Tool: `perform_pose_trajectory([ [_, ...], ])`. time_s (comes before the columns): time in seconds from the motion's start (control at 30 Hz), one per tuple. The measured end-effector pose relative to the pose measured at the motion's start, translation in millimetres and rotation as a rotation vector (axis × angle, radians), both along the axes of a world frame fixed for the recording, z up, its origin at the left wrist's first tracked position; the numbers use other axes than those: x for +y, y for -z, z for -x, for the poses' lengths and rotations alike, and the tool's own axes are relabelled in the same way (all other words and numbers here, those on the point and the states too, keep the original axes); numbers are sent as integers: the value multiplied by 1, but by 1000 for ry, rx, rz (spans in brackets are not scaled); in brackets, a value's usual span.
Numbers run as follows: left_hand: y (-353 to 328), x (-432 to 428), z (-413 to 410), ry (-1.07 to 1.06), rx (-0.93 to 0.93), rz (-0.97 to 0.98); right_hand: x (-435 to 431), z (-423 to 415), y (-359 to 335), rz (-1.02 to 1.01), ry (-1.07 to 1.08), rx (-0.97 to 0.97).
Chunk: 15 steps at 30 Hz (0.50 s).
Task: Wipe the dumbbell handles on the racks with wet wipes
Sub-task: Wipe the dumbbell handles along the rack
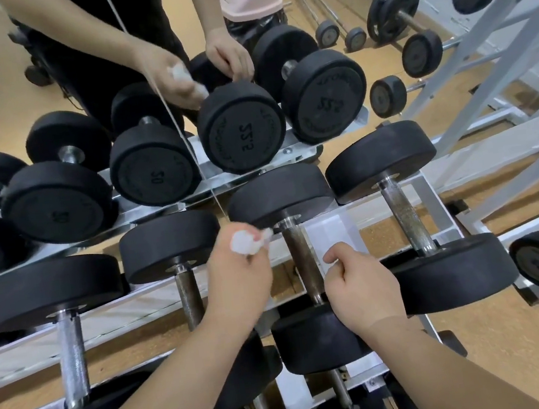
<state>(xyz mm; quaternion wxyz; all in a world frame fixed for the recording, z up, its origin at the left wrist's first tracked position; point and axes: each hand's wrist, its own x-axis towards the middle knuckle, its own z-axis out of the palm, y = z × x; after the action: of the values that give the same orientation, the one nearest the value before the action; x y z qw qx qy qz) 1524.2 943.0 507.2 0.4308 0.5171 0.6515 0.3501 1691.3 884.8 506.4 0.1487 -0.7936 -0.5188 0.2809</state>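
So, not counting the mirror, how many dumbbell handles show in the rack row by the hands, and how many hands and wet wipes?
Dumbbell handles: 4
Hands, the left hand and the right hand: 2
Wet wipe, in the left hand's fingers: 1
Total: 7

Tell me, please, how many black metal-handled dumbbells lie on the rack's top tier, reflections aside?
4. The leftmost dumbbell; the second, beside the left hand; the third, between it and the right hand; the fourth, rightmost. Others may be cut off left.
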Motion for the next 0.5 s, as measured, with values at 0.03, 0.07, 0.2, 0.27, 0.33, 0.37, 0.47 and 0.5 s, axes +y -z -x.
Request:
perform_pose_trajectory([
  [0.03, -3, 0, -6, 227, 146, -175, 1, 0, 1, -30, 27, 1],
  [0.07, 1, 3, -12, 464, 327, -316, 1, 0, 1, -63, 53, 1],
  [0.2, 48, 17, -22, 1024, 710, -435, -2, 2, 2, -99, 94, 18],
  [0.27, 59, 16, -22, 1117, 750, -446, -1, 1, 3, -94, 77, 19],
  [0.33, 61, 17, -19, 1150, 793, -492, 0, -1, 4, -89, 68, 18],
  [0.37, 62, 20, -17, 1136, 818, -499, 0, -1, 4, -87, 62, 20],
  [0.47, 62, 30, -19, 1032, 936, -564, 0, -2, 2, -83, 55, 30],
  [0.5, 65, 29, -20, 1010, 952, -587, 0, -2, 2, -78, 54, 34],
])
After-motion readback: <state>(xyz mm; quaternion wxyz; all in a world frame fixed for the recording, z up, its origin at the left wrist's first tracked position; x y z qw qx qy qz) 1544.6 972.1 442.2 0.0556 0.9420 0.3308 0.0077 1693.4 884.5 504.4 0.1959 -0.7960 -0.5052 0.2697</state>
